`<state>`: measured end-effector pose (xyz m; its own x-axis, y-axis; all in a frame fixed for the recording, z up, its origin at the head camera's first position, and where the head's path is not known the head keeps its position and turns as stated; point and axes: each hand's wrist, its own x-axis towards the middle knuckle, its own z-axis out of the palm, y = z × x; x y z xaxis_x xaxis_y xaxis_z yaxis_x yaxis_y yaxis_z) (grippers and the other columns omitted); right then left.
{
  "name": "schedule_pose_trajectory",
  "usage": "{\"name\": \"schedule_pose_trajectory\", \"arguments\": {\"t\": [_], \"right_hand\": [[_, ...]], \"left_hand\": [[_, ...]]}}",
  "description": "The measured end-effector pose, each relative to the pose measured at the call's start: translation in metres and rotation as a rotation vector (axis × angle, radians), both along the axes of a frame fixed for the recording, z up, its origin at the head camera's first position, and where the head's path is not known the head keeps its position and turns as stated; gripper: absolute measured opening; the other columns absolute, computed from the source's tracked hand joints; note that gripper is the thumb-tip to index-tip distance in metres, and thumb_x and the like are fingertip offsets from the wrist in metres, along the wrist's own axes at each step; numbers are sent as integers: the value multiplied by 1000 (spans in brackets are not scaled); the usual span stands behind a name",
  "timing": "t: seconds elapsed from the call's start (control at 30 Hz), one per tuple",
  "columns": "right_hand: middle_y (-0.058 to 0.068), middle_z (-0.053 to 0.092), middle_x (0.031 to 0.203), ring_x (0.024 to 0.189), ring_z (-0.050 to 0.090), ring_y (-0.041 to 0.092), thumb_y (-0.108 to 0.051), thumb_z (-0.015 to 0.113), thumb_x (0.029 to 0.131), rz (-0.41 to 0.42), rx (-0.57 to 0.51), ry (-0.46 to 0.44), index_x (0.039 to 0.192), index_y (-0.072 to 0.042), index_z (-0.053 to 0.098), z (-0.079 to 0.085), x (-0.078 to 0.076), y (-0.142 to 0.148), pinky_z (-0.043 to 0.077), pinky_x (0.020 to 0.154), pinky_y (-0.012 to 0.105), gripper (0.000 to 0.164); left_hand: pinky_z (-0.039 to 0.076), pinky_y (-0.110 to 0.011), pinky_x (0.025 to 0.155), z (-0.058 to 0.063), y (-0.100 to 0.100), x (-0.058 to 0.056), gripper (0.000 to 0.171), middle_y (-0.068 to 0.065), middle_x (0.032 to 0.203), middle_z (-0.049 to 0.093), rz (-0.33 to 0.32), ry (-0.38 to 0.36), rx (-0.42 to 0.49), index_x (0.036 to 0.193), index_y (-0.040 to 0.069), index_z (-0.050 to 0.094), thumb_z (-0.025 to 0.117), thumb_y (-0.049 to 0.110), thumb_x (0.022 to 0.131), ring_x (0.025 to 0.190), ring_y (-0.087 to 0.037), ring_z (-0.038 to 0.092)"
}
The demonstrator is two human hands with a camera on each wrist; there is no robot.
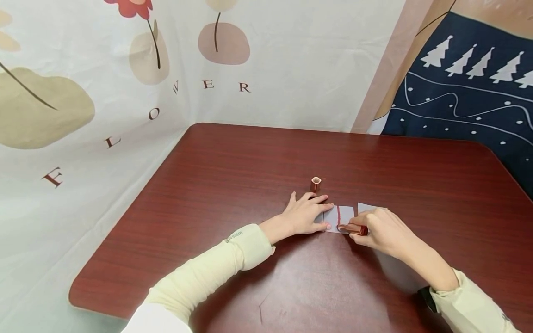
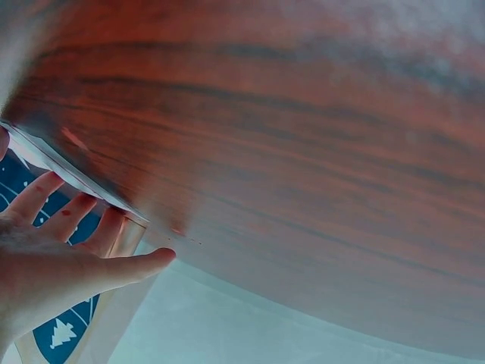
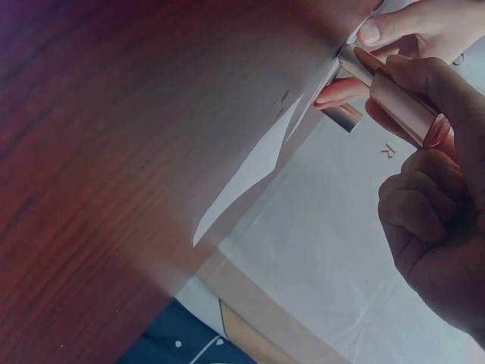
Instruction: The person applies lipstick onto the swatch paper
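Between thumb and fingers, my right hand (image 1: 385, 232) pinches a rose-gold lipstick (image 1: 355, 229), its tip against a small white paper (image 1: 346, 212). A dark red stripe runs down that paper. My left hand (image 1: 306, 215) lies flat with fingers spread, its fingertips on the paper's left edge. Just beyond the left fingers, a rose-gold lipstick cap (image 1: 315, 184) stands upright with its hollow end up. In the right wrist view, the lipstick tube (image 3: 402, 110) slants from the fingers toward the paper. The left wrist view has the left hand (image 2: 68, 246) at the paper's edge.
Another white paper sheet (image 1: 370, 206) lies partly under the right hand. The dark red wooden table (image 1: 250, 157) has rounded corners. A white printed cloth (image 1: 291, 83) hangs behind and to the left, and a navy cloth with trees (image 1: 466, 101) at the right.
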<state>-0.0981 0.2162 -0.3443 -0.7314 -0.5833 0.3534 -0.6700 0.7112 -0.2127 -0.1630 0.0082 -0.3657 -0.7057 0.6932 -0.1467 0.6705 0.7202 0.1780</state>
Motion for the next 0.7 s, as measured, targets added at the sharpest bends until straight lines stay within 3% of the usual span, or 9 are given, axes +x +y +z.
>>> {"name": "schedule_pose_trajectory", "arguments": {"t": [0.7], "right_hand": [[-19, 40, 59, 50, 33, -2, -11, 77, 69, -28, 32, -89, 66, -18, 62, 5, 7, -1, 30, 43, 19, 17]], "left_hand": [[18, -63, 100, 1, 0, 2, 56, 8, 149, 30, 2, 12, -4, 140, 31, 43, 53, 52, 89, 135, -18, 24]]}}
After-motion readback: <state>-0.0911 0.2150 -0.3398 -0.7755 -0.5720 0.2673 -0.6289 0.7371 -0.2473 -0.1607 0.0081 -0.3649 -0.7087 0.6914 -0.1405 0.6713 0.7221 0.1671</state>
